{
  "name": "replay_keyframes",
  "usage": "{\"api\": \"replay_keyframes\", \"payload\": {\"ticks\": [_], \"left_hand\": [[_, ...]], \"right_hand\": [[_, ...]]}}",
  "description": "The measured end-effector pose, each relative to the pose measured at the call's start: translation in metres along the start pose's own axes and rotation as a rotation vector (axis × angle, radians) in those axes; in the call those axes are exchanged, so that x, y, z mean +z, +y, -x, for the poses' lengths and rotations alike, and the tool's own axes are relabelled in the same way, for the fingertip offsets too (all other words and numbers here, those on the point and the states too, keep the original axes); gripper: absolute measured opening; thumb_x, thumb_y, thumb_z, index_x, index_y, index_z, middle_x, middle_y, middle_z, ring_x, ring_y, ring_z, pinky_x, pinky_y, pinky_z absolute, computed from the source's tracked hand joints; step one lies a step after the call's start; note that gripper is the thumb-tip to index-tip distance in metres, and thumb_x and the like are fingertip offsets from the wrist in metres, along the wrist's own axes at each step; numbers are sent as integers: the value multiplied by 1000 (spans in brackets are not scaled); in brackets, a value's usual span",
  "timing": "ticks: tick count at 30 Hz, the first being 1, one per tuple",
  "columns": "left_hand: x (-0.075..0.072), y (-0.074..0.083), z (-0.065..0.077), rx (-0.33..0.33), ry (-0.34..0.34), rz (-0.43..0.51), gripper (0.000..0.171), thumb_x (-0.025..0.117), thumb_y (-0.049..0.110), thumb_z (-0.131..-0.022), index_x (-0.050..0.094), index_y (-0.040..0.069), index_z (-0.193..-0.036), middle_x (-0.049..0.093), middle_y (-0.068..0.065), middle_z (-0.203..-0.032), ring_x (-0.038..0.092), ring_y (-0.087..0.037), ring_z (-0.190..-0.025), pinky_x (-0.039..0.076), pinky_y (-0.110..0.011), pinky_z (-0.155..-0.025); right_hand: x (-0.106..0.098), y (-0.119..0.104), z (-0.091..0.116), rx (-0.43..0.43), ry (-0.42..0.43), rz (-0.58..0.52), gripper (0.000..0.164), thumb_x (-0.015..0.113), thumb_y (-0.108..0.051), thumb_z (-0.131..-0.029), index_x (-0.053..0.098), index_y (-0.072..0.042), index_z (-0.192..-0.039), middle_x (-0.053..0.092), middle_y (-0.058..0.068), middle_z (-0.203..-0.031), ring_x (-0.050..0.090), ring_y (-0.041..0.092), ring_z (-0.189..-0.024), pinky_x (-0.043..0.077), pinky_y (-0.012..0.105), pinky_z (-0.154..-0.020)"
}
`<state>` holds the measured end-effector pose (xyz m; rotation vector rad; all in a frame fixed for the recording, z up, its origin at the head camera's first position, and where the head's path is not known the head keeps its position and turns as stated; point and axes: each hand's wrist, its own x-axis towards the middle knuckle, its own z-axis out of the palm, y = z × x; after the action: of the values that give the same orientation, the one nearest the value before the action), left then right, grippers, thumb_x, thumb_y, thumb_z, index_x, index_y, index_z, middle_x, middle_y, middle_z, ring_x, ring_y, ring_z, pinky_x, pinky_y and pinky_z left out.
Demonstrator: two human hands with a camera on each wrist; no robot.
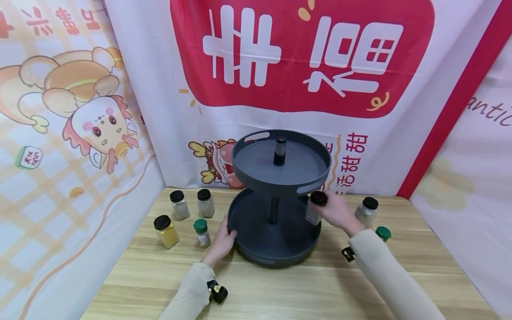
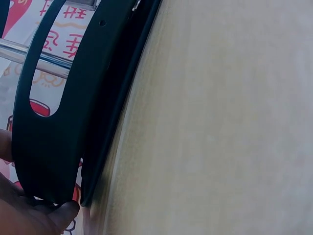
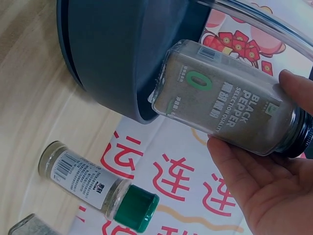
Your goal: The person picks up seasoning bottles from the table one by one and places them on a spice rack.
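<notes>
A dark grey two-tier round tray stand (image 1: pixel 256 231) stands upright on the table, its upper tier (image 1: pixel 256 158) carried on a central post. My left hand (image 1: pixel 222 241) grips the lower tier's left rim. In the left wrist view, the thumb and fingers (image 2: pixel 62 215) curl about the tray wall (image 2: pixel 54 147). My right hand (image 1: pixel 338 212) holds a clear jar of black pepper (image 3: pixel 215 98) near its black lid. Its base is right at the lower tier's rim in the right wrist view; from the head, the jar (image 1: pixel 313 214) overlaps the tier's right side, below the upper tier.
Left of the stand are two black-lidded jars (image 1: pixel 181 209), a yellow-filled jar (image 1: pixel 169 236) and a green-capped bottle (image 1: pixel 203 235). Past my right forearm stand another black-lidded jar (image 1: pixel 366 214) and a green-capped bottle (image 3: pixel 83 176). Printed cloth (image 1: pixel 192 146) hangs behind the wooden table (image 1: pixel 272 293).
</notes>
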<state>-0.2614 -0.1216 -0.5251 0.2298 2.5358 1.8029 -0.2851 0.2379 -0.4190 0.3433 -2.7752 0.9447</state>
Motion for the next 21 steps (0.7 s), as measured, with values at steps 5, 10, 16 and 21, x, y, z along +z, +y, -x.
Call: {"api": "replay_keyframes", "payload": {"ticks": [5, 10, 16, 21], "left_hand": [[0, 0, 0, -1, 2, -5, 64, 40, -1, -96, 3, -6, -148, 6, -27, -153, 7, -38, -140, 9, -51, -113], [0, 0, 0, -4, 8, -5, 64, 41, 0, -96, 4, -7, -148, 5, -28, -153, 6, -39, -140, 9, -52, -112], [0, -3, 0, -2, 3, -6, 63, 41, 1, -97, 5, -5, -149, 6, -27, -153, 6, -39, -140, 9, -53, -112], [0, -3, 0, 3, 6, -9, 63, 41, 1, -97, 5, -6, -148, 7, -27, -153, 7, -39, -140, 9, -53, -112]], "right_hand": [[1, -1, -6, 39, -38, 33, 62, 74, -39, -81, 53, -2, -127, 64, 19, -111, 63, 32, -93, 51, 48, -78], [4, -1, -13, 60, -54, 18, 65, 73, -39, -82, 49, -8, -134, 61, 20, -118, 63, 33, -96, 50, 48, -80], [9, -2, -20, 73, -62, -14, 69, 74, -33, -82, 42, -13, -140, 51, 20, -132, 59, 37, -106, 48, 51, -86], [14, -3, -26, 81, -57, -53, 64, 73, -32, -83, 46, -12, -137, 54, 18, -127, 61, 32, -101, 51, 47, -81]]}}
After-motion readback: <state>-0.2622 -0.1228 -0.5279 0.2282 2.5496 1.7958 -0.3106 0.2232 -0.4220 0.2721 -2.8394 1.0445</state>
